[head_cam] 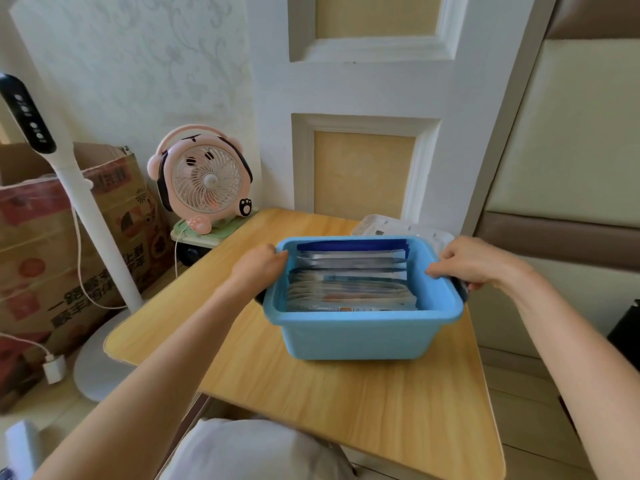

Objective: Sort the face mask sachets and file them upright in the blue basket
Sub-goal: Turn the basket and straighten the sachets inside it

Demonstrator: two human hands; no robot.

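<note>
While the face mask sachets (349, 285) stood filed on edge in the blue basket (363, 336) on the wooden table (277, 375), the left hand (258, 268) and right hand (474, 261) each gripped an opposite side rim with curled fingers, probably to steady or lift it evenly.
</note>
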